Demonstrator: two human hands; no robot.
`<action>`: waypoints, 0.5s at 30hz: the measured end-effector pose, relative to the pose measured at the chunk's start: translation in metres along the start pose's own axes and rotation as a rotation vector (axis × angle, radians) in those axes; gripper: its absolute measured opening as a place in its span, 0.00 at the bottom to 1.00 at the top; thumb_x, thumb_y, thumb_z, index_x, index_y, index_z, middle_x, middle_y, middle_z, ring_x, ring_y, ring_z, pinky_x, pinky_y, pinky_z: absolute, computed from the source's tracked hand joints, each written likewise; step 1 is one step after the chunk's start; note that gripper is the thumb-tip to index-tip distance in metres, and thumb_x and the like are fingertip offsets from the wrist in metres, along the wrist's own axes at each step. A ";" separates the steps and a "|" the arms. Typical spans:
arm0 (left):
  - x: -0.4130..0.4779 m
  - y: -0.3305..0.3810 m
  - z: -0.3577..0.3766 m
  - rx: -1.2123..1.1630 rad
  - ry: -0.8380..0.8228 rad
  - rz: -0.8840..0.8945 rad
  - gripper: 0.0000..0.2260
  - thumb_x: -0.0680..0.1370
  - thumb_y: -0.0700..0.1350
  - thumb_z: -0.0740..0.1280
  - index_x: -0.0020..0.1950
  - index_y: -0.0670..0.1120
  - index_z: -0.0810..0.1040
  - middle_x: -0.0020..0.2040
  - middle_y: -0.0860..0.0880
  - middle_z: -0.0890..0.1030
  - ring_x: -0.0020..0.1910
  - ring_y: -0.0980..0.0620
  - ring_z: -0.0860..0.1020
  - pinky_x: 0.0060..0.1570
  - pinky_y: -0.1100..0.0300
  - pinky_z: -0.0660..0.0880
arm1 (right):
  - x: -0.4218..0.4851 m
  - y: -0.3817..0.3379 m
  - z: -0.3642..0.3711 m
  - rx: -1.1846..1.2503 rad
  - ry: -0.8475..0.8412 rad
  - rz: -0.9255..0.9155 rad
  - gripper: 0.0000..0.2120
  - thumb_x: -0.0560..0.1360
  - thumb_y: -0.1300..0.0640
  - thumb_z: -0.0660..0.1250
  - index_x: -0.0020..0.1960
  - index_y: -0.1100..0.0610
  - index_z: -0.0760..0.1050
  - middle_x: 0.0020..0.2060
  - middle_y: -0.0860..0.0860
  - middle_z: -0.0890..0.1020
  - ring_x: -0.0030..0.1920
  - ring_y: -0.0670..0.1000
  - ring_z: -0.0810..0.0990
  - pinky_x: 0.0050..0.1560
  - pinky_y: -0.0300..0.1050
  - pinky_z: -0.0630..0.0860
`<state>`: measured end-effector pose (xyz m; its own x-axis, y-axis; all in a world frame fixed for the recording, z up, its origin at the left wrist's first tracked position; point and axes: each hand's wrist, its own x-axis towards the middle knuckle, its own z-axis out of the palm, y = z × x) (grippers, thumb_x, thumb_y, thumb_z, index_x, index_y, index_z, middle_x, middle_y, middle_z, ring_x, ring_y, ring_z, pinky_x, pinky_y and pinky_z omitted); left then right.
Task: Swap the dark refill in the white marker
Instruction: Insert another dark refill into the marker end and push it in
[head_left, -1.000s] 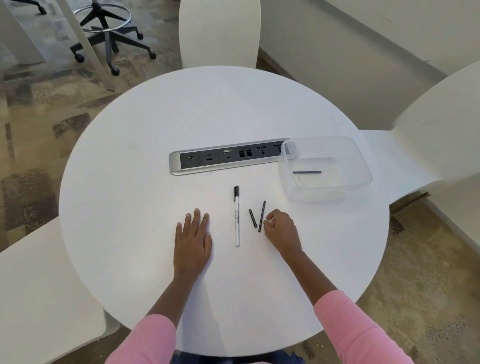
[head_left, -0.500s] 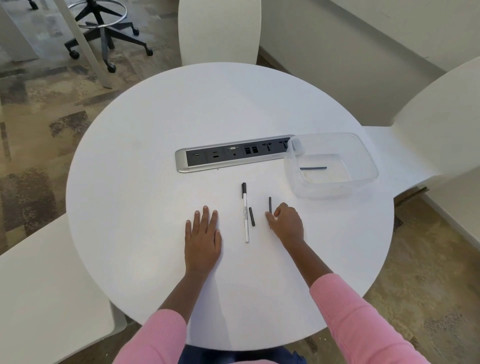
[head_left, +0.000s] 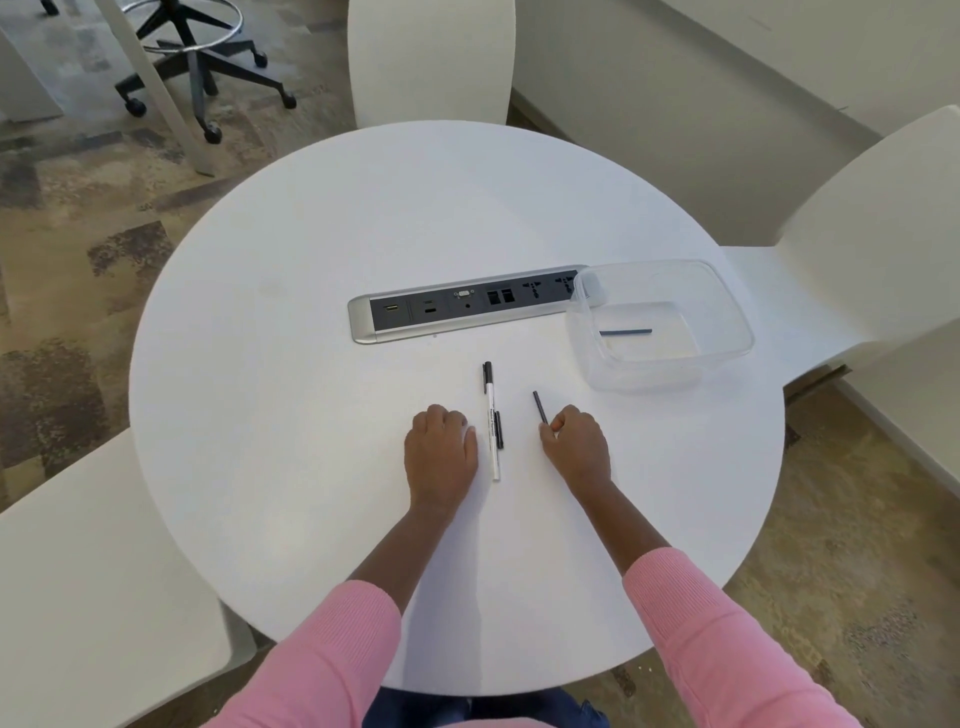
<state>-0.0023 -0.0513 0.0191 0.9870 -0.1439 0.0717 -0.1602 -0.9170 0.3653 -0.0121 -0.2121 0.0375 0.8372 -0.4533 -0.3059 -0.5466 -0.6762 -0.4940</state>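
**While your right hand (head_left: 574, 447) pinches a dark refill (head_left: 539, 406), the white marker (head_left: 491, 431) lies on the round white table (head_left: 311, 364)**

As you look down from above, the white marker lies flat near the middle of the round white table. Its length runs away from you, with its black cap at the far end. A short dark piece (head_left: 499, 430) lies right against the marker's right side, parallel to it, about halfway along.

Your left hand (head_left: 441, 447) rests on the tabletop just left of the marker, knuckles up and fingers curled under. Nothing shows in its grip, and it cannot be told whether the thumb touches the marker.

Your right hand sits to the right of the marker, a little apart from it. Its thumb and fingers are closed on the near end of the dark refill. That refill is a thin straight stick that points away from you and angles slightly toward the marker.

Beyond the marker's capped end, a silver socket panel (head_left: 467, 306) is set crosswise into the tabletop. Beyond the marker and farther right stands a clear plastic container (head_left: 727, 312), one corner overlapping the panel's right end. A second dark stick (head_left: 626, 331) lies flat on its bottom.

Pink sleeves (head_left: 727, 649) cover your forearms. White chairs (head_left: 431, 57) stand around the table.
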 end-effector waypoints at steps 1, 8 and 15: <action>0.003 0.005 -0.001 -0.020 -0.001 -0.005 0.10 0.70 0.47 0.61 0.33 0.44 0.77 0.33 0.47 0.76 0.32 0.45 0.77 0.28 0.58 0.73 | 0.000 0.001 0.000 0.003 -0.001 0.002 0.09 0.74 0.58 0.62 0.47 0.64 0.73 0.48 0.62 0.79 0.51 0.62 0.75 0.49 0.50 0.71; 0.014 0.025 0.003 -0.134 -0.199 -0.213 0.12 0.78 0.50 0.60 0.50 0.42 0.75 0.52 0.46 0.77 0.54 0.45 0.72 0.48 0.55 0.69 | -0.002 0.004 -0.001 0.022 0.007 -0.023 0.10 0.74 0.57 0.63 0.47 0.64 0.73 0.47 0.62 0.78 0.49 0.61 0.76 0.48 0.50 0.71; 0.024 0.041 0.000 -0.205 -0.310 -0.287 0.11 0.79 0.47 0.58 0.55 0.41 0.72 0.54 0.44 0.78 0.52 0.44 0.76 0.47 0.56 0.70 | -0.002 0.004 -0.002 -0.014 0.000 -0.047 0.10 0.74 0.58 0.62 0.49 0.65 0.72 0.49 0.63 0.78 0.50 0.62 0.76 0.48 0.51 0.72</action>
<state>0.0145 -0.0920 0.0354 0.9442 -0.0285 -0.3282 0.1509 -0.8482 0.5077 -0.0156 -0.2150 0.0381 0.8622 -0.4206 -0.2824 -0.5065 -0.7047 -0.4968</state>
